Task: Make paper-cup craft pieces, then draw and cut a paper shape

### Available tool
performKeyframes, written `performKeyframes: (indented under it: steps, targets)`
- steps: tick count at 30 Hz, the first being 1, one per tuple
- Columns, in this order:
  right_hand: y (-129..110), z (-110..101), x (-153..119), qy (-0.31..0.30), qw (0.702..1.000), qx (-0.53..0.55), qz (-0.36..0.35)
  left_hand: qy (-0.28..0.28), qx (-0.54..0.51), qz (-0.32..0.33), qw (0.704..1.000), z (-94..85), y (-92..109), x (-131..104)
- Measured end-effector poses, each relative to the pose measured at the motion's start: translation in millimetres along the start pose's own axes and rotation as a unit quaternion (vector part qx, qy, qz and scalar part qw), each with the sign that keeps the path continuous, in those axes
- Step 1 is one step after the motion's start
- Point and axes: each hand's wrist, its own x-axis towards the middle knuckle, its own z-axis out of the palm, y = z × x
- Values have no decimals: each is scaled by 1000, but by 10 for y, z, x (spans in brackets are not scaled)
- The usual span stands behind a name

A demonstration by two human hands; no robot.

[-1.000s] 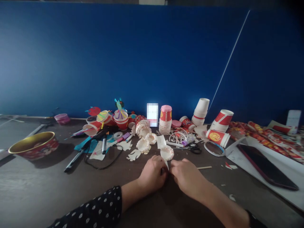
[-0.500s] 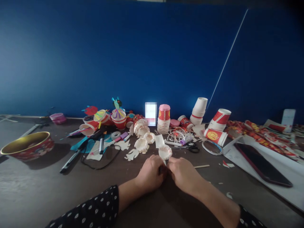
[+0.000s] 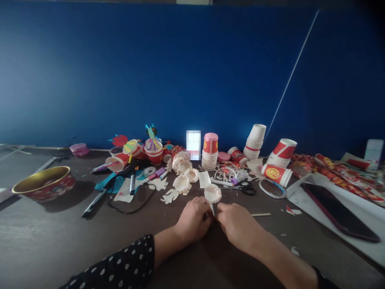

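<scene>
Near the middle of the table, my left hand (image 3: 195,218) and my right hand (image 3: 236,222) are close together, both with curled fingers. A narrow white strip (image 3: 212,208) shows between them, its lower end hidden by the fingers. What each hand grips is too small to make out. Just beyond the fingertips sits a small round white paper piece (image 3: 213,194) with a pleated rim. More crumpled white paper pieces (image 3: 182,184) lie behind my left hand, beside flat white cutouts (image 3: 170,196).
A gold-rimmed red bowl (image 3: 45,184) stands at the left. Behind are pens, scissors (image 3: 248,189) and paper cups (image 3: 153,152), some stacked (image 3: 209,152). A dark phone (image 3: 339,212) lies on a white tray (image 3: 367,237) at the right. A thin stick (image 3: 261,214) is beside my right hand.
The whole scene has shifted slightly right in view. My hands remain close together, and the round white piece now stands a little clearer of my fingers.
</scene>
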Motion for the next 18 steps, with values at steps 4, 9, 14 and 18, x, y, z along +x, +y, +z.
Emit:
performKeyframes:
  steps: [4, 9, 14, 18]
  targets:
    - [-56, -101, -44, -31, 999, -26, -3, -6, 5, 5, 1000, 8, -11, -2]
    - [-95, -164, -64, -42, 999, -14, -4, -16, 30, -1, 999, -1, -4, 0]
    - [-116, -191, -65, -58, 998, -14, -2, -24, 46, -6, 999, -20, 31, -7]
    - [-111, -165, -64, -64, 998, -14, -5, -25, 45, -12, 999, -21, 37, -14]
